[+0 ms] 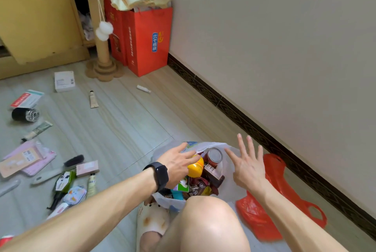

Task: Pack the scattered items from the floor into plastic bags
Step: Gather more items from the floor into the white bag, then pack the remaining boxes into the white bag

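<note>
risk: white plastic bag [230, 188] is standing slack on the floor [130, 125] with nobody holding its rim; it is filling up, so another drop could be tipping it or spilling the can [214, 156] out the far side.
risk 2: left pile is sitting well apart from the bag; reaching across could be dragging the rim shut.
left hand [179, 165]: hovering over the bag mouth, fingers [183, 148] spread, holding nothing; touching the yellow bottle [195, 166] or just above it, can't tell.
right hand [249, 167]: hanging at the bag's right rim, fingers splayed wide, empty.
bag look: thin, translucent, crumpled; packed with can, yellow bottle, dark packets.
spare: red plastic bag [262, 211] lying flat, right of the white one, looking unused.
remaining: tubes [93, 99], white box [64, 81], brush [59, 170], packets lying scattered left and far-left.
</note>
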Demonstrator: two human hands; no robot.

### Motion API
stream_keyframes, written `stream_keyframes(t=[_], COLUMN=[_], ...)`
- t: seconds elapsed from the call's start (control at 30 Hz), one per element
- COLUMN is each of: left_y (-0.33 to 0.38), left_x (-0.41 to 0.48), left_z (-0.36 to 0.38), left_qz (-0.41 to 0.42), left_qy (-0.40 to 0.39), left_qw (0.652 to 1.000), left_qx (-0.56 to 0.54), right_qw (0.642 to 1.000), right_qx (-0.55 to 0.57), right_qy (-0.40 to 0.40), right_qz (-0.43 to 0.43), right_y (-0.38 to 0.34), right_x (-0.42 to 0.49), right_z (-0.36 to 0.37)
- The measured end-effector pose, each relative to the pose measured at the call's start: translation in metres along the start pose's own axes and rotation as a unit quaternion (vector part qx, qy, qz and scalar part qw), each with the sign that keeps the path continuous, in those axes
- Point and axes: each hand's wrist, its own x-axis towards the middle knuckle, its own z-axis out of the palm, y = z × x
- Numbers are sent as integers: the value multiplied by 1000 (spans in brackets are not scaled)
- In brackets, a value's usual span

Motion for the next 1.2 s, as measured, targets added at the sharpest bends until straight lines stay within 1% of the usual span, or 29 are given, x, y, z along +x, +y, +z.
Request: stream_keyframes(t=[0.07, 0.1, 0.2, 0.3, 0.37, 0.43, 0.5, 0.6, 0.67, 0.73, 0.83, 0.93, 1.03, 1.13, 1.2], left_y=[3, -2, -32, -65, -76, -75, -66, -61, -70, -88, -123, -150, -153, -136, -120], left_x=[6, 5, -5, -20, -26, -27, -26, -30, -40, -60, -110, -182, -263, -331, -362], left_z=[14, 20, 34, 38, 38, 38, 36, 30, 28, 27, 31, 42, 69, 107, 138], left_qz=[-48, -85, -195, -252, -293, -314, -312, -304, -306, -330, -397, -455, -525, -576, -597], left_qy=[-103, -129, -137, -175, -167, -150, -136, -140, -169, -195, -199, -196, -219, -253, -275], left_qw=[992, 986, 969, 949, 941, 938, 937, 916, 903, 891, 866, 843, 795, 741, 707], left_qx=[46, 58, 64, 66, 40, -9, -83, -221, -249, -244, -228, -211, -211, -235, -261], right_qw=[999, 998, 994, 992, 992, 990, 993, 990, 978, 966, 949, 933, 918, 905, 897], right_qx=[-15, -22, -45, -43, 2, 61, 88, 137, 174, 190, 195, 187, 171, 145, 125], right_qy=[-41, -59, -90, -103, -99, -86, -46, 23, 68, 95, 99, 92, 68, 51, 14], right_qz=[16, 20, 32, 54, 79, 90, 56, -27, -89, -148, -225, -293, -352, -397, -423], right_y=[5, 7, 19, 33, 30, 18, 2, -27, -53, -83, -128, -173, -224, -273, -308], right_x=[-3, -3, -2, 3, 4, 4, 4, 8, 14, 21, 31, 43, 53, 60, 66], right_z=[3, 5, 6, 2, -1, -5, -11, -26, -44, -66, -100, -127, -149, -160, -159])
